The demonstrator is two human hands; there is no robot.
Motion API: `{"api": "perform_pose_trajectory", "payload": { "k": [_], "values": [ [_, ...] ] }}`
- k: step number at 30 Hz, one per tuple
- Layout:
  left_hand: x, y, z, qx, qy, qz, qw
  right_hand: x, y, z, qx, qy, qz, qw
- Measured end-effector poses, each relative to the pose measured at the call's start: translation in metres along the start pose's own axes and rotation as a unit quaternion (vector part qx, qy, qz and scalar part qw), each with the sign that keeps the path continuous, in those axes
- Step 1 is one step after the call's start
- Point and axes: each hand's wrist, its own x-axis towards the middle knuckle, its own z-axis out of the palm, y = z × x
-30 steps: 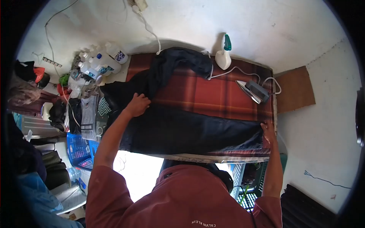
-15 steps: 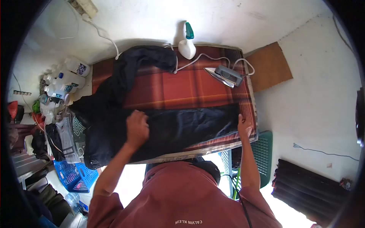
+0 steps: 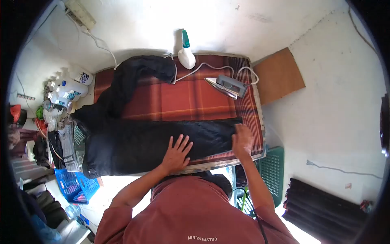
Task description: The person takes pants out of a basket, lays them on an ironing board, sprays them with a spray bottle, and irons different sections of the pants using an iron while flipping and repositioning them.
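A pair of black trousers [image 3: 134, 138] lies on the red checked ironing cloth [image 3: 178, 97]. One leg stretches straight to the right along the near side; the other bends away toward the far edge. My left hand [image 3: 177, 154] rests on the straight leg, palm down with fingers spread. At that leg's hem is my right hand [image 3: 242, 140], its fingers blurred, so whether it grips the fabric cannot be made out. Beyond my right hand, an iron [image 3: 229, 86] lies on the cloth with its pale cord trailing left.
A white spray bottle [image 3: 186, 57] with a green trigger is at the far edge. Several white bottles [image 3: 73, 87] stand on the left. Below them sits a blue basket [image 3: 77, 187]. A brown board [image 3: 280, 77] and a green plastic chair [image 3: 272, 175] are on the right.
My left hand has slid right along the trouser leg and its fingers have spread flat. My right hand has stayed by the hem, shifting slightly. The whole view has shifted a little.
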Motion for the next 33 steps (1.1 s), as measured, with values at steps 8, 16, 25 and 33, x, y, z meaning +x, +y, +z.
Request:
{"api": "perform_pose_trajectory", "payload": {
  "k": [8,16,25,33],
  "values": [
    [-0.009,0.024,0.03,0.005,0.007,-0.092,0.996,0.045,-0.014,-0.008,-0.116,-0.08,-0.043,0.989],
    [-0.032,0.039,0.038,-0.053,0.062,-0.109,0.991,0.273,-0.04,-0.012,-0.166,-0.055,-0.114,0.978],
    [-0.099,-0.035,0.023,0.068,0.151,-0.411,0.896,0.213,-0.102,-0.035,0.041,-0.189,-0.231,0.953],
    [-0.062,-0.132,-0.007,0.103,0.104,-0.265,0.953,0.055,-0.19,0.034,-0.025,-0.277,-0.296,0.914]
  ]
}}
